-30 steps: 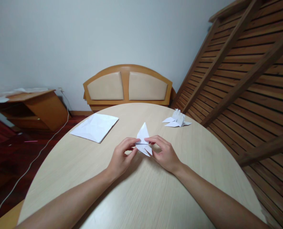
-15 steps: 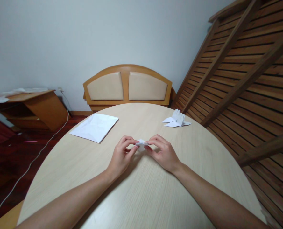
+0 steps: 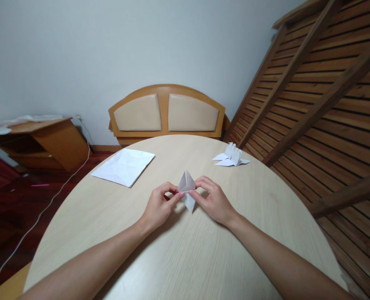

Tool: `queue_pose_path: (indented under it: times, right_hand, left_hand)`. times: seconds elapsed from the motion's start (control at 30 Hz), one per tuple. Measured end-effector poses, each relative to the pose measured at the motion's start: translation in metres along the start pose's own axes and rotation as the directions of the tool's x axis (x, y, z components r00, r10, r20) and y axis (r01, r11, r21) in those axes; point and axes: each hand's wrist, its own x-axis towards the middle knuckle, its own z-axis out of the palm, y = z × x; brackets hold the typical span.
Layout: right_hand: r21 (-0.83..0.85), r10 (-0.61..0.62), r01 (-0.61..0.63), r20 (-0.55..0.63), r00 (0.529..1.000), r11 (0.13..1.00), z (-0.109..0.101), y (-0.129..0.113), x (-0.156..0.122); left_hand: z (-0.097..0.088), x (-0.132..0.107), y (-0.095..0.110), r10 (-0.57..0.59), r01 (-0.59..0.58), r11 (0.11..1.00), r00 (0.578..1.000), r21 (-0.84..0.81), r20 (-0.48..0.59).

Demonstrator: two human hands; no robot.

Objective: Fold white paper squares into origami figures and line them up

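Above the middle of the round table, a small white folded paper point(image 3: 187, 182) is pinched between my two hands. It is kite-like in outline, with two points split by a slit at the top and one flap hanging down to a tip. My left hand point(image 3: 160, 203) grips its left edge between thumb and fingers. On the right edge, my right hand point(image 3: 213, 200) holds it the same way, its thumb across the front. Fingers behind the paper are partly hidden.
A stack of white paper sheets point(image 3: 124, 167) lies at the table's left. Several folded white paper cranes point(image 3: 232, 155) sit together at the back right. Beyond the pale round table point(image 3: 185, 258) stand a wooden headboard point(image 3: 163, 109) and, right, a slatted wooden frame point(image 3: 316, 112).
The folded paper, seen nearly edge-on before, has turned to show its face, with points up and a flap down. My hands have barely moved.
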Motion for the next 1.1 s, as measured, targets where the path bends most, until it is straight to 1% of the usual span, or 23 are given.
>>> queue_pose_path:
  times: [0.17,0.3,0.47,0.57,0.63,0.73,0.8,0.93,1.03,1.1]
  right_hand:
    - [0.032,0.071,-0.071,-0.004,0.997,0.997,0.000,0.000,0.002]
    - [0.060,0.100,-0.101,0.026,0.995,0.993,0.000,0.000,0.002]
    - [0.073,0.122,-0.127,0.068,0.990,0.989,-0.001,0.000,0.002]
    - [0.076,0.145,-0.148,0.042,0.988,0.986,-0.003,0.000,0.003]
    - [0.089,0.144,-0.143,-0.008,0.990,0.986,-0.005,0.001,0.003]
    - [0.125,0.110,-0.099,-0.085,0.990,0.987,-0.007,0.002,0.003]
    - [0.141,0.083,-0.067,-0.113,0.990,0.988,-0.008,0.003,0.002]
    - [0.140,0.041,-0.029,-0.086,0.995,0.990,-0.008,0.004,0.000]
    - [0.109,0.058,-0.054,-0.033,0.998,0.993,-0.007,0.005,-0.001]
    - [0.096,0.085,-0.084,-0.007,0.996,0.992,-0.006,0.005,-0.002]
  left_hand:
    - [-0.001,0.002,-0.002,-0.032,0.032,0.999,0.999,0.018,0.001]
    - [0.000,0.002,-0.004,-0.066,0.065,0.997,0.998,0.044,0.005]
    - [0.003,0.000,-0.006,-0.090,0.088,0.996,0.993,0.029,0.072]
    - [0.004,-0.001,-0.008,-0.092,0.089,0.996,0.991,0.030,0.102]
    - [0.005,-0.001,-0.010,-0.087,0.082,0.996,0.990,0.046,0.115]
    - [0.006,-0.003,-0.012,-0.066,0.054,0.994,0.988,0.090,0.137]
    - [0.006,-0.004,-0.014,-0.050,0.031,0.991,0.988,0.128,0.144]
    - [0.005,-0.004,-0.017,-0.034,-0.003,0.976,0.986,0.219,0.163]
    - [0.005,-0.004,-0.020,-0.006,-0.051,0.955,0.982,0.293,0.188]
    - [0.005,-0.003,-0.020,0.011,-0.074,0.947,0.980,0.314,0.198]
